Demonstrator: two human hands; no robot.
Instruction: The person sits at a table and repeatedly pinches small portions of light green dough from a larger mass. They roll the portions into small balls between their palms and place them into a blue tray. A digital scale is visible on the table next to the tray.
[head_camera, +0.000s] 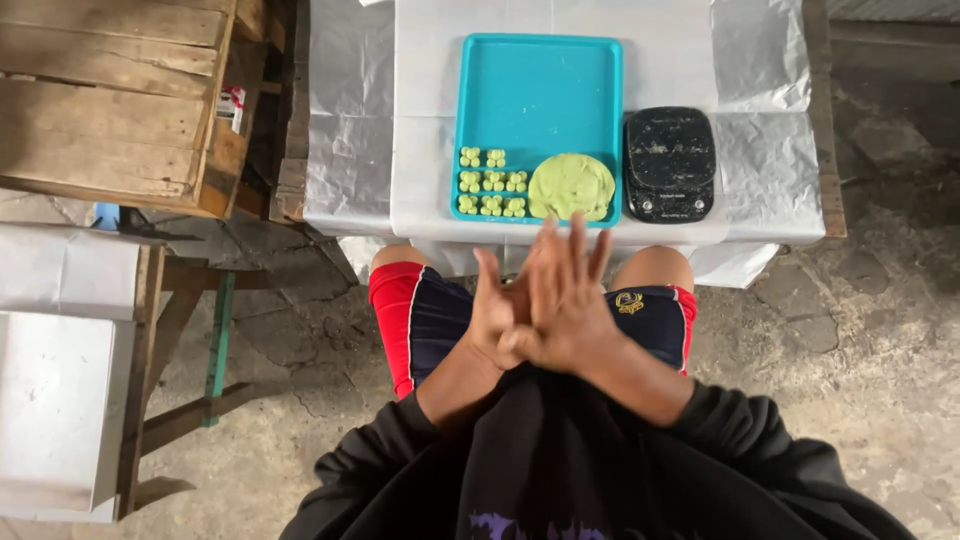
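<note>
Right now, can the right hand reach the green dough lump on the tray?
Probably yes. The right hand is pressed against the left hand above the lap, and nothing lies between it and the green dough lump at the near edge of the teal tray.

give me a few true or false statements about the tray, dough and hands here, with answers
1. The hands are pressed together above the lap, off the table. True.
2. The green dough mound lies on the black scale. False: it lies in the teal tray, the scale beside it.
3. Small green dough pieces sit in rows left of the mound. True.
4. The tray's far half is full of pieces. False: it is bare.
</note>
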